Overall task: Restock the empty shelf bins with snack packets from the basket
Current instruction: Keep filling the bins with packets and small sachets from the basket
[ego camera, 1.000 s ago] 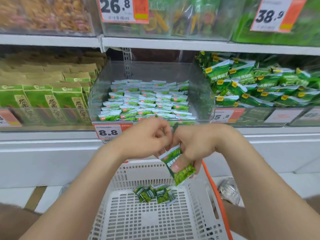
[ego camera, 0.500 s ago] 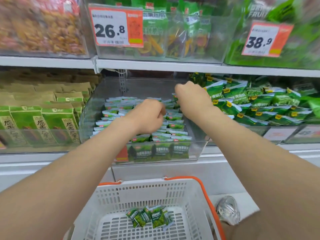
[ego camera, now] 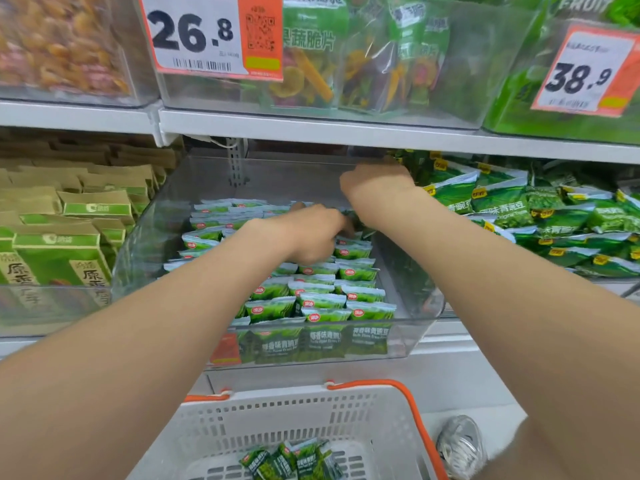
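A clear shelf bin [ego camera: 149,244] holds neat rows of small green snack packets [ego camera: 322,303]. Both my hands are inside it, near the back right. My left hand [ego camera: 311,233] is curled, its fingertips on a dark green snack packet [ego camera: 358,221] above the rows. My right hand [ego camera: 374,188] bends down at the wrist just behind that packet, and its fingers are hidden. Below, the white basket [ego camera: 277,400] with an orange handle [ego camera: 408,396] holds a few green packets [ego camera: 291,459].
The upper shelf edge [ego camera: 311,128] hangs close above my right hand. Larger green bags [ego camera: 512,206] fill the bin to the right, and green and tan boxes [ego camera: 62,244] the bin to the left. A silvery wrapped object [ego camera: 460,445] lies beside the basket.
Both hands rose from above the basket into the bin, carrying a packet. They have since moved closer together at the back right, and the view has moved nearer the shelf.
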Available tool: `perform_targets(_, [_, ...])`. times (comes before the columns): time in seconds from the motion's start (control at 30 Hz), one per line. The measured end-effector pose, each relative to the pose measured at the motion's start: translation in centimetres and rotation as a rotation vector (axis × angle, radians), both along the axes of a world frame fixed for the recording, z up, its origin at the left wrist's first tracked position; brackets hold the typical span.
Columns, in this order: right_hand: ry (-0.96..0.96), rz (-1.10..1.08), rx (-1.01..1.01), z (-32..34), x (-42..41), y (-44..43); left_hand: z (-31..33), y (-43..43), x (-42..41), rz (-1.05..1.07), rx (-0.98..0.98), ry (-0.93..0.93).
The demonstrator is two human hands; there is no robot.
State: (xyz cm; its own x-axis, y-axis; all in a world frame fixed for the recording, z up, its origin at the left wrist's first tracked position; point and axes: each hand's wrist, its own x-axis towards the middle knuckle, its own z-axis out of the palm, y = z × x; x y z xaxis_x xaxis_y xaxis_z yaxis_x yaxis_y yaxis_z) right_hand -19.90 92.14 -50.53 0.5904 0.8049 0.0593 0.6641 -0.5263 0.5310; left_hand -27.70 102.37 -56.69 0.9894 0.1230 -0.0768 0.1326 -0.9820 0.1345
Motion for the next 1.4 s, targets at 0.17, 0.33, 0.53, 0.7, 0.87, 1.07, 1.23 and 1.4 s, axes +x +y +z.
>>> perform_targets(0.17, [0.058,0.014,-0.034,-0.8,0.7,0.2,-0.7,1.3,0.8,0.011,-0.026,0.005])
perform_targets(0.33, [0.13,-0.006,-0.082,-2.0,1.1,0.7,-1.0,1.3,0.4,0.026,-0.022,0.025])
perform_targets(0.53, [0.12,-0.001,-0.014,-1.6,1.1,1.3,-0.6,1.4,-0.5,0.059,-0.066,0.011])
perform_targets(0.7, [0.221,-0.009,-0.039,-2.8,0.9,1.2,-0.3,0.5,-0.9,0.095,-0.094,0.009])
perform_targets(0.87, [0.282,-0.095,0.035,-2.1,0.3,1.0,0.7,0.6,-1.8,0.088,-0.165,0.028])
perform_targets(1.07, [0.212,0.007,0.164,-0.6,-3.6,-2.9,1.5,-0.9,-4.8,0.119,-0.139,-0.238])
perform_targets(1.23, [0.225,0.12,0.39,1.0,-10.3,-7.6,2.1,-3.8,-8.7,0.15,-0.158,-0.506])
perform_targets(1.4, [0.445,0.24,0.276,-0.5,-16.1,-12.5,4.6,-8.0,-12.6,0.161,-0.081,-0.443])
